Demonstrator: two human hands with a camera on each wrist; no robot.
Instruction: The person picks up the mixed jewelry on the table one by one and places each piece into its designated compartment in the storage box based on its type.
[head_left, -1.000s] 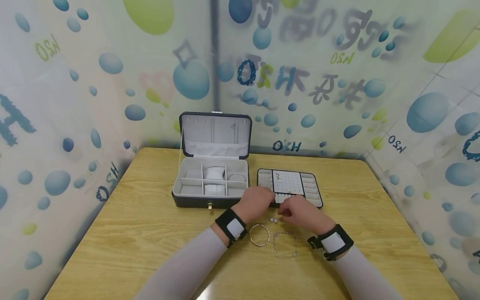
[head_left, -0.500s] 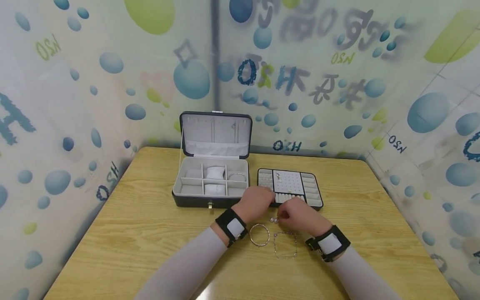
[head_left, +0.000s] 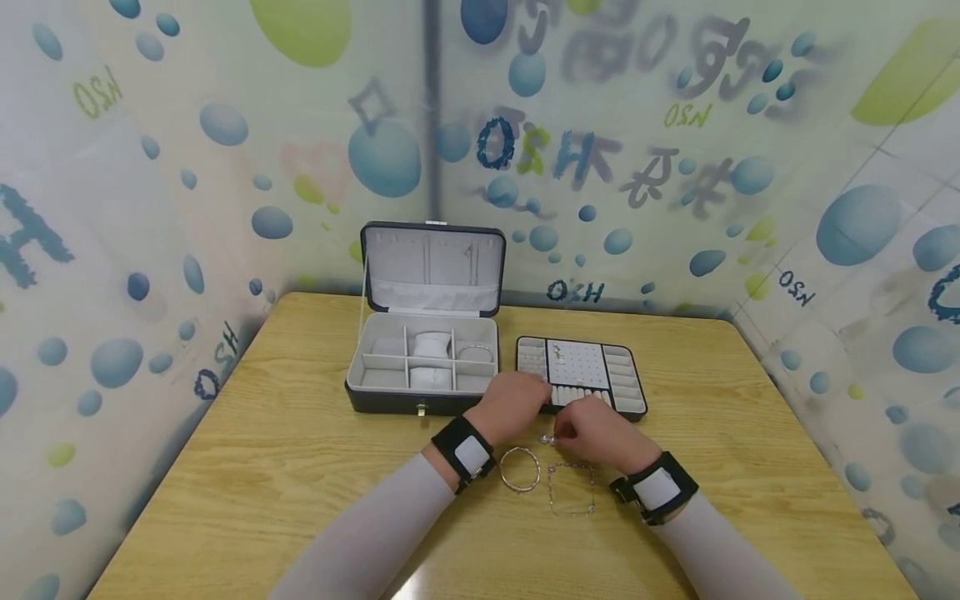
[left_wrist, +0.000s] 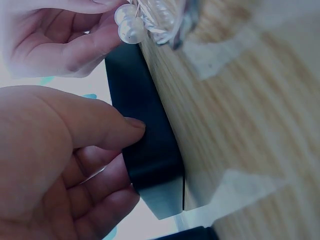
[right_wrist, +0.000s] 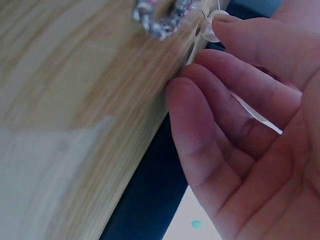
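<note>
Beside the jewelry box, my left hand point(head_left: 512, 408) grips the near left corner of a black-edged jewelry tray point(head_left: 619, 362). In the left wrist view, its thumb presses the tray's black side point(left_wrist: 150, 115) while the other fingers curl behind. My right hand point(head_left: 603, 433) is just in front of the tray and pinches one of the pearl earrings point(head_left: 548, 439) at the table surface. The right wrist view shows the thumb against a pearl point(right_wrist: 210, 32); the fingertips behind it are partly hidden. Nearer me lie a round bangle point(head_left: 520, 491) and a thin chain bracelet point(head_left: 572, 513).
An open jewelry box point(head_left: 390, 404) stands left of the tray, its lid point(head_left: 435, 267) upright with a necklace hanging inside. White cushions point(head_left: 431, 345) and a bangle point(head_left: 474, 348) sit in its compartments. Small earrings point(head_left: 557, 354) are on the tray's perforated panel. A patterned wall backs the table.
My right hand has shifted slightly left, and its thumb and fingers have come onto the pearl earring. The left hand stays on the tray, which has not moved.
</note>
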